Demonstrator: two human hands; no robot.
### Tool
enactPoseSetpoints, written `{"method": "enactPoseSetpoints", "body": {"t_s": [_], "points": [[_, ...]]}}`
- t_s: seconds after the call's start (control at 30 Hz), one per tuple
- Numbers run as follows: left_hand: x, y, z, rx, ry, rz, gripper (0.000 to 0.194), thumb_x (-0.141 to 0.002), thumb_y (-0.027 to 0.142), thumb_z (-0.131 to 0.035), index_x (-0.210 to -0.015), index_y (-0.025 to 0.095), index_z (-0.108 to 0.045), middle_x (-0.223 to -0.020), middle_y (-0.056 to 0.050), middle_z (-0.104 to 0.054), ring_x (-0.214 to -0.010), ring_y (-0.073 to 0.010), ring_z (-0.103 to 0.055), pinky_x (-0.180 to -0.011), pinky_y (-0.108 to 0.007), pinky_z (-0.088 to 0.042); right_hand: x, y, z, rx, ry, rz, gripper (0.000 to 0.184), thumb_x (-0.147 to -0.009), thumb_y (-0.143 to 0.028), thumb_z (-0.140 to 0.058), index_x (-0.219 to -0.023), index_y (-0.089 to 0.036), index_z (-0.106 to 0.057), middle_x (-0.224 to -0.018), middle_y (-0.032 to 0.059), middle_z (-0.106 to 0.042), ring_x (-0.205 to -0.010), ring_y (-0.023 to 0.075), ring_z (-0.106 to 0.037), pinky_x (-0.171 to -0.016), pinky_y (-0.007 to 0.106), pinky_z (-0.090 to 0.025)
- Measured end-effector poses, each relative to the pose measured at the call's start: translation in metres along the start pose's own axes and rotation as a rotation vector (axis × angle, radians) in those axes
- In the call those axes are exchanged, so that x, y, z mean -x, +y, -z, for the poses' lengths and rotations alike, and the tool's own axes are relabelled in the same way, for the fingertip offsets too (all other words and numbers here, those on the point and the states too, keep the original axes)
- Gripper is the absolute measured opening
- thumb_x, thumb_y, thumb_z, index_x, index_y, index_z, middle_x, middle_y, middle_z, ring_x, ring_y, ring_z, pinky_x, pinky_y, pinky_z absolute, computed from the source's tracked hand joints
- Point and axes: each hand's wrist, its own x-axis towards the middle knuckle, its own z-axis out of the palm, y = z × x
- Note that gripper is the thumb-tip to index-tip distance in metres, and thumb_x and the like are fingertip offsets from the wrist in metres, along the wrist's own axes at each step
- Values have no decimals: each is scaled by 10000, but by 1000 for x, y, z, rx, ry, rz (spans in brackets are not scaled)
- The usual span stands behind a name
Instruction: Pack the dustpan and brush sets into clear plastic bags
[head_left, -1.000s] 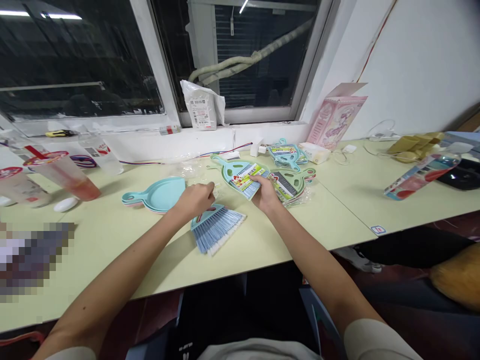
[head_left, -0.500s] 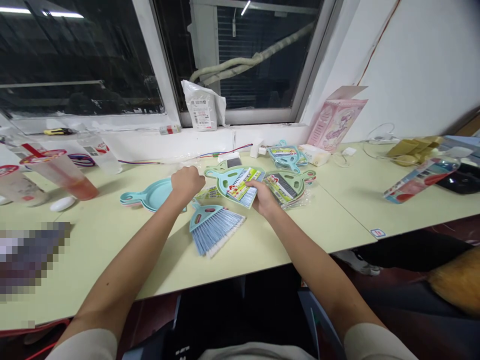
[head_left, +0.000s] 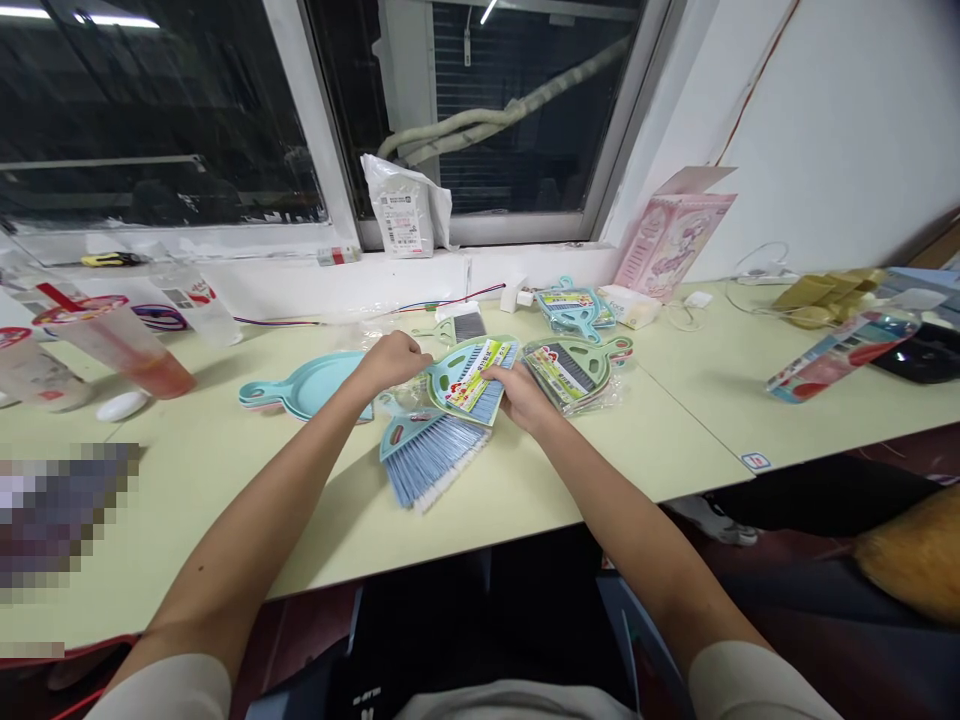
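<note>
Both my hands hold a small green dustpan set (head_left: 465,378) with a blue brush and a yellow-green label, tilted up off the table. My left hand (head_left: 391,361) is closed around its handle end. My right hand (head_left: 520,395) grips its lower right edge by the bristles. A loose blue hand brush (head_left: 427,455) lies on the table just below them. A stack of teal dustpans (head_left: 304,388) rests left of my left hand. Another packaged green dustpan set (head_left: 574,372) lies to the right of my right hand.
Drink cups (head_left: 120,345) stand at the far left. More packaged sets (head_left: 574,306), a pink box (head_left: 669,240) and a white box sit near the window sill. A bottle (head_left: 847,350), yellow paper and a dark object lie at the right. The table's front edge (head_left: 525,520) runs close to me.
My left hand left the loose blue brush and took the handle end of the green dustpan set. Both hands lifted and tilted the set toward me.
</note>
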Motion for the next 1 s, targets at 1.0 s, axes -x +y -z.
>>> {"method": "enactPoseSetpoints", "body": {"t_s": [1.0], "points": [[0, -15, 46, 243, 205, 275, 380, -798, 450, -758, -1031, 164, -667, -1142, -177, -734, -1010, -322, -704, -829, -402, -546, -2, -8, 2, -146, -60, -49, 305, -728, 28, -652, -980, -134, -712, -977, 107, -821, -913, 286, -800, -890, 463, -665]]}}
